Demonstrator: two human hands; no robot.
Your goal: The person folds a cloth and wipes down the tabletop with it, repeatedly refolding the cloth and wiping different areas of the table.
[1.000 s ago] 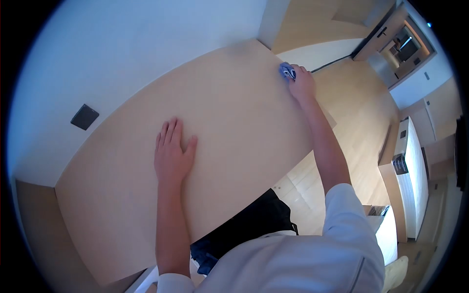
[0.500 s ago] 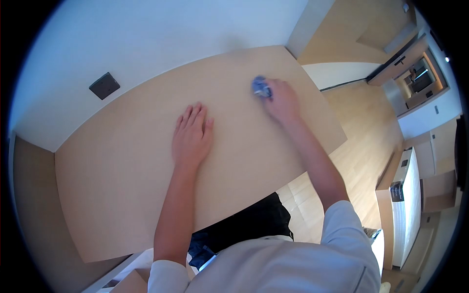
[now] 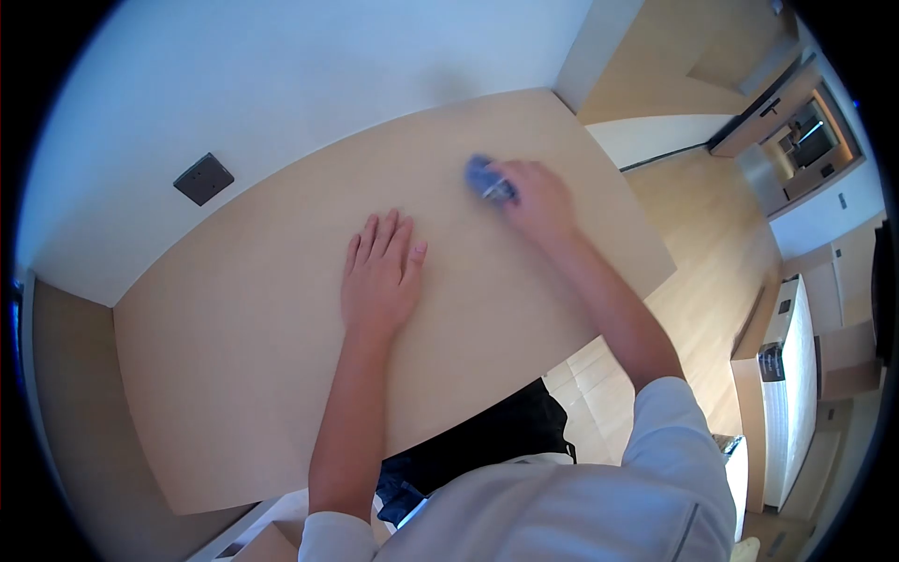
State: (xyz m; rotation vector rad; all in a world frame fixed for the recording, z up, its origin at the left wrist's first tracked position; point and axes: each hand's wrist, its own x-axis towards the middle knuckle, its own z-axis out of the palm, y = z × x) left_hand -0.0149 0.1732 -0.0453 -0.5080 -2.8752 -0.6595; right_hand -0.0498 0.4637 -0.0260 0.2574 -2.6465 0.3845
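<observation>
Left hand flat on table, fingers slightly spread. Right hand grips blurred blue cloth on same table. Dark outlet on wall.

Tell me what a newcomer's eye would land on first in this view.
Probably the broad, pale wood-toned tabletop filling the middle, with the left hand lying flat on it, palm down. Next would be the bluish cloth bunched in the right hand, over the tabletop's far right part and slightly blurred. The dark wall plate also stands out, at upper left against the white wall.
</observation>
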